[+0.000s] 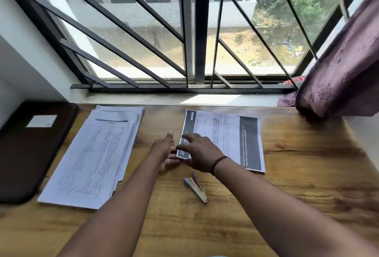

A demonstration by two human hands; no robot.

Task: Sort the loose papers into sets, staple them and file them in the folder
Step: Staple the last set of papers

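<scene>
Both hands square the paper set [223, 139] at tabletop [287, 195] center: left hand [164, 150] flat-fingered against its near corner, right hand [200, 151] pressing on top. Stapler [195, 187] at 6 o'clock, stack [96, 154] and folder [30, 148] at 9.

Bare desk [297, 185] lay free on the right and near edge. Paper stack [92, 154] and folder [30, 150] blocked the left; stapler [196, 188] sat centre; curtain [344, 68] crowded far right.

At frame center, the right hand [200, 151] is pressing flat on a printed set [223, 139] while the left hand [164, 150] is touching its near corner. A stapler [195, 187] is lying just below; a paper stack [96, 154] and dark folder [30, 150] are sitting left on the table [287, 205].
</scene>
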